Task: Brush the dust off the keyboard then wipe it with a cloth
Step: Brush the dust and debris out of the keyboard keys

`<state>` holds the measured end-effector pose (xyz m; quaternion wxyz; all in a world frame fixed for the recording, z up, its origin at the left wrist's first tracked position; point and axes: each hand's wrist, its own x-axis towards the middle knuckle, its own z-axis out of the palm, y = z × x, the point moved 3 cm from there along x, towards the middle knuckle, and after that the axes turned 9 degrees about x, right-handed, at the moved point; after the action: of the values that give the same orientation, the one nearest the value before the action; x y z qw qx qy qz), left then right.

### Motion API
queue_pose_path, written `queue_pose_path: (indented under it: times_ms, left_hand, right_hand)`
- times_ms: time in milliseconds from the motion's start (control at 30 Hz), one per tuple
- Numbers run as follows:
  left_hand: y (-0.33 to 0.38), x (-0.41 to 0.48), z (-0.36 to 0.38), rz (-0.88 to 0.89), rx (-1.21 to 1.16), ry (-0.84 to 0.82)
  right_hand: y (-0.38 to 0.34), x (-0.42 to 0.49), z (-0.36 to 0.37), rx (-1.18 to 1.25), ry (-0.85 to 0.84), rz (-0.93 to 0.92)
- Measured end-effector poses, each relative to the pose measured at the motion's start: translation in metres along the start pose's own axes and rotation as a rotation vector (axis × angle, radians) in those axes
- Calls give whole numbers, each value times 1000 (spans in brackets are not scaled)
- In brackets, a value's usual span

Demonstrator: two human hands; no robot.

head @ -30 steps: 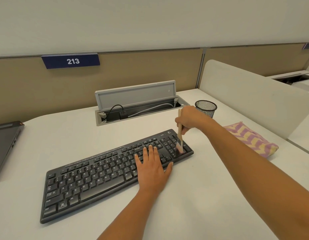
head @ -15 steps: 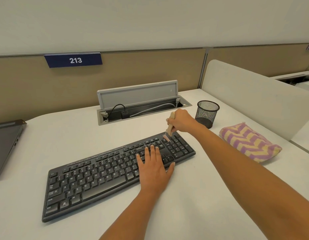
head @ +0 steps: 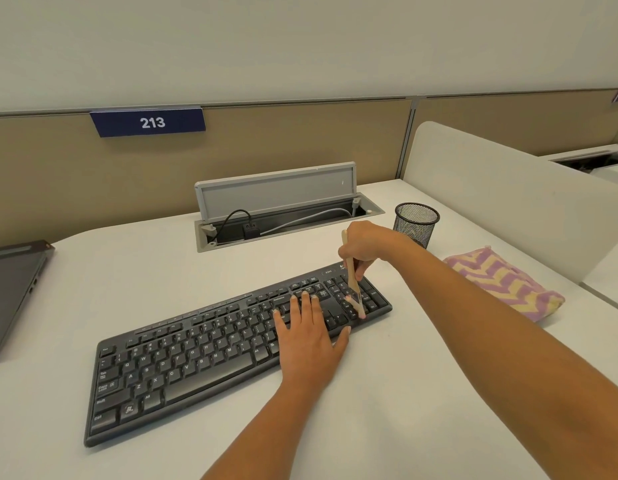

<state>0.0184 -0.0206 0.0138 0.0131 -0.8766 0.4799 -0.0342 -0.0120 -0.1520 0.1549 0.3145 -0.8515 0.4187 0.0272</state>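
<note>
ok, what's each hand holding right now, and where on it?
Right hand grips the brush on its wooden handle, near the top; bristles on the keyboard. Left hand rests flat on it, holding nothing.

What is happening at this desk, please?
A person is cleaning a black keyboard on a white desk. The right hand grips a small wooden brush, with its bristles down on the number pad at the keyboard's right end. The left hand lies flat on the keys beside it, fingers straight, perhaps to steady the keyboard. The purple and yellow cloth lies untouched on the desk to the right, so the wiping is not yet begun.
</note>
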Motion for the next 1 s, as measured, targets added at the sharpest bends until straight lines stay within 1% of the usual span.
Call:
queue_pose_path:
  times_ms: [267, 433, 600, 700, 800, 1000]
  left_hand:
    - [0, 0, 0, -5, 0, 8]
    - [0, 0, 1, -5, 0, 16]
    - [0, 0, 0, -9, -3, 17]
    - [0, -1, 0, -6, 3, 12]
    - [0, 0, 0, -7, 0, 8]
    - [0, -1, -1, -5, -8, 14]
  right_hand:
    - [1, 7, 6, 139, 144, -55]
    - [6, 10, 10, 286, 290, -92]
    - [5, 10, 16, 300, 359, -107]
    - [5, 9, 12, 288, 323, -68]
    - [8, 6, 8, 219, 232, -23]
    - [13, 1, 6, 71, 66, 1]
